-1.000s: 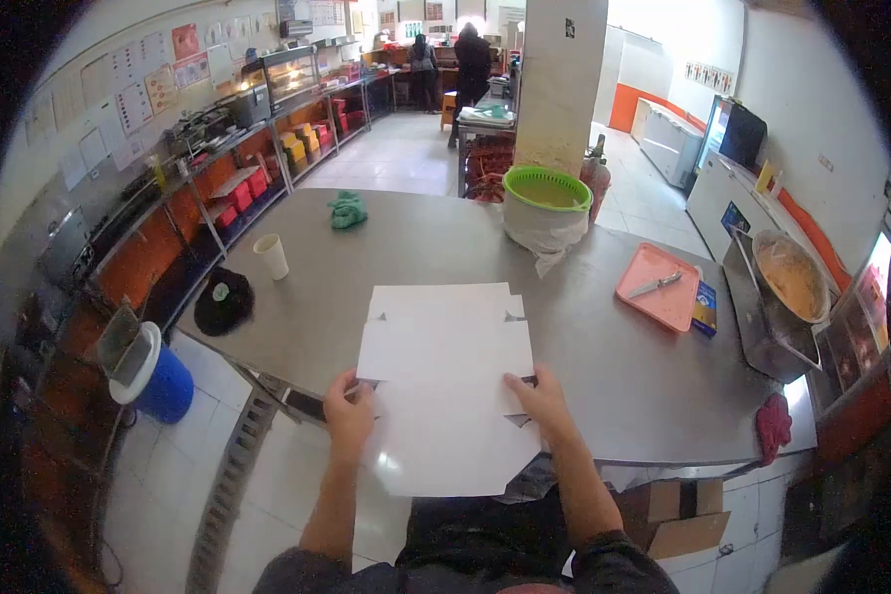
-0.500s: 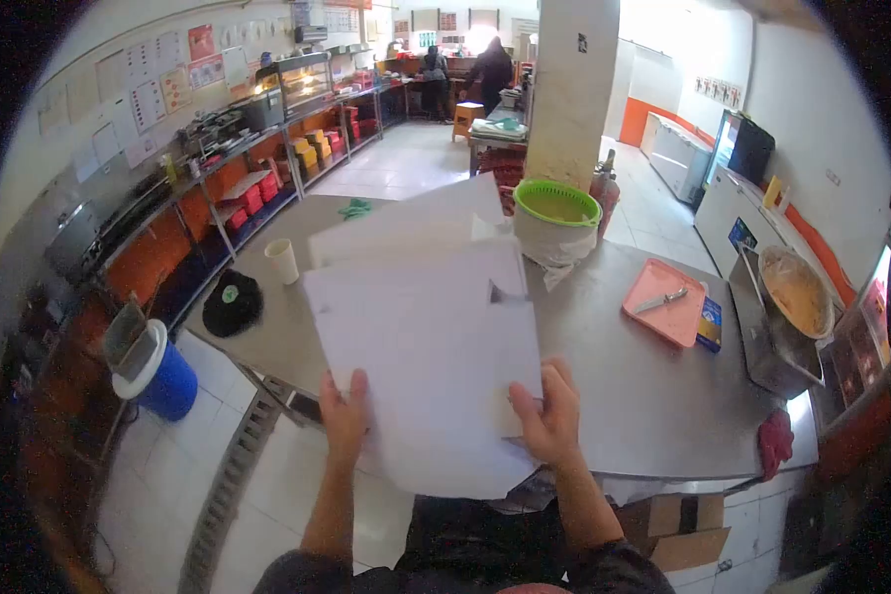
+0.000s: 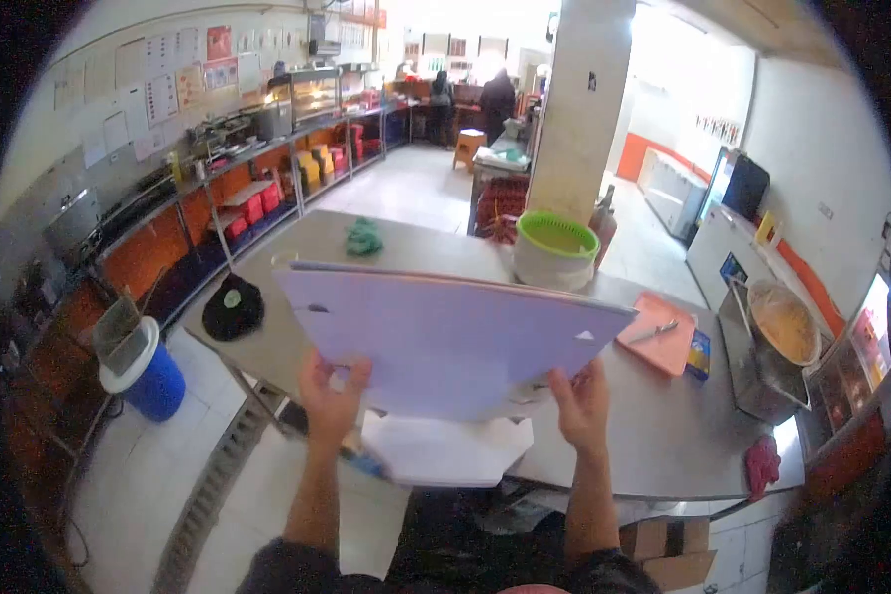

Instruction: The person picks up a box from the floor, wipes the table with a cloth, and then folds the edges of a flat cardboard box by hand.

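Between my two hands is a white cardboard box blank [image 3: 436,342] with small cut slots, its broad panel tilted up over the near side of the metal table [image 3: 653,436]. A lower white flap [image 3: 445,450] sticks out toward me at the front edge. My left hand [image 3: 332,396] grips the panel's lower left, thumb on the near face. At the lower right, my right hand [image 3: 582,406] holds it the same way. Fingers behind the cardboard are partly hidden. Left of the panel lies a black cap [image 3: 233,307]; a green cloth [image 3: 364,236] is behind it.
A green basket [image 3: 557,223] stands by the pillar. On the right are a pink tray [image 3: 648,358] with a knife [image 3: 655,332], a blue box [image 3: 700,354] and a metal container [image 3: 762,366]. A blue bucket [image 3: 158,381] stands left. Two people are far back.
The cardboard was spread lengthwise away from me; now its broad panel is raised crosswise, with a flap below. My hands have shifted slightly apart. The paper cup is now mostly hidden.
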